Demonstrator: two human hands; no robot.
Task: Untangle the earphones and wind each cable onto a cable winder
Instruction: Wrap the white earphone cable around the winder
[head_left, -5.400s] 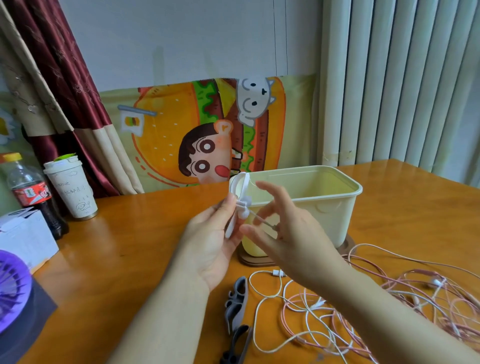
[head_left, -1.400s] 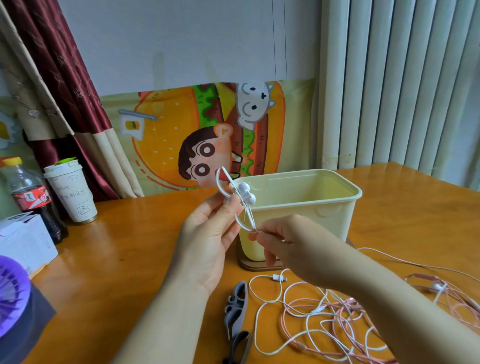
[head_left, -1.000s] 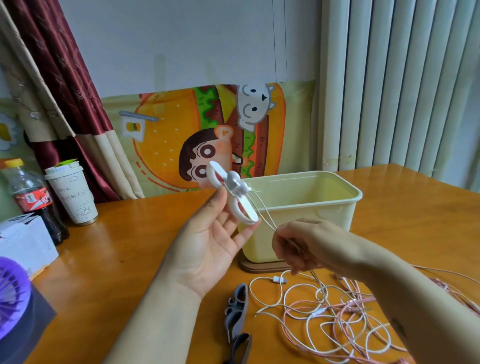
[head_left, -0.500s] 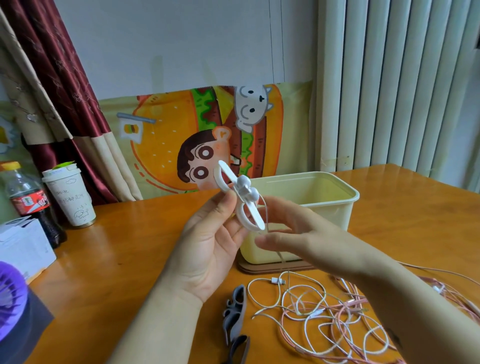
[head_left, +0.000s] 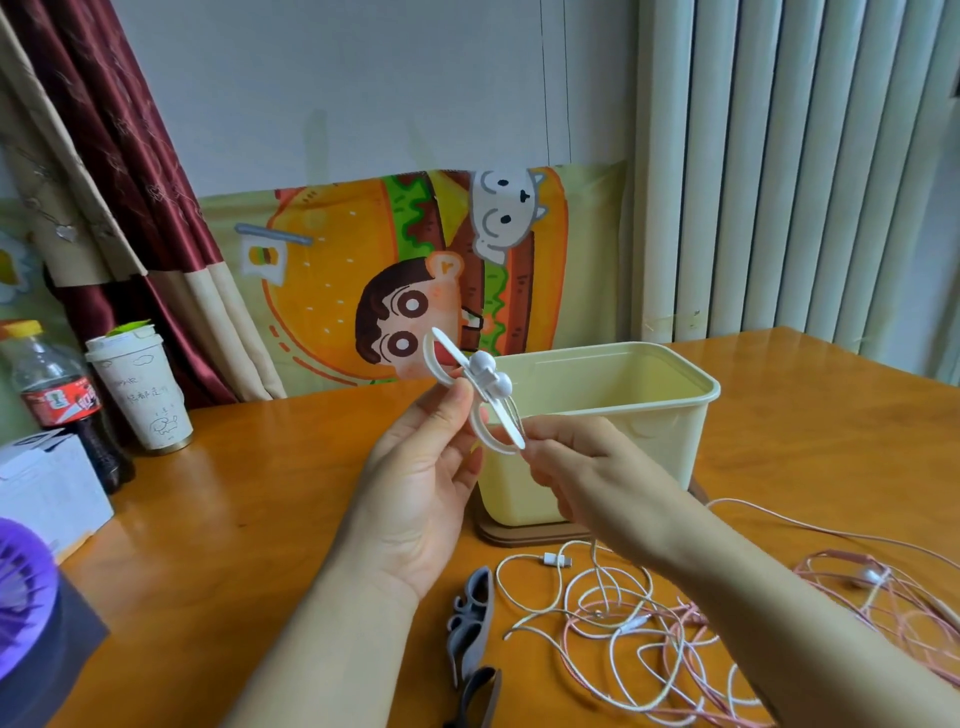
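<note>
A white cable winder (head_left: 509, 427) was held up above the surface (head_left: 249, 499), pinched by the thumb and fingers of the left hand (head_left: 415, 483). It was tilted so that its lower loop faced the right hand (head_left: 587, 467), presumably to offer that end for the next turn. The two white earbuds (head_left: 501, 385) were lodged against the middle of the winder, just above the left thumb, apparently so that they would serve as an anchor for the winding. The white cable (head_left: 522, 556) was pinched by the right fingertips just beside the winder's lower end, where tension could be kept on the strand. From there the cable dropped out of sight behind the right hand.

Below the right forearm, the rest of the white cable was spread in loose loops on the surface, its plug (head_left: 557, 560) lying free. It was mingled there with the pink earphones (head_left: 868, 576), so some untangling was judged to remain. Two grey winders (head_left: 470, 618) were laid below the left wrist, within easy reach. A cream bin (head_left: 670, 431) was seen just behind both hands.
</note>
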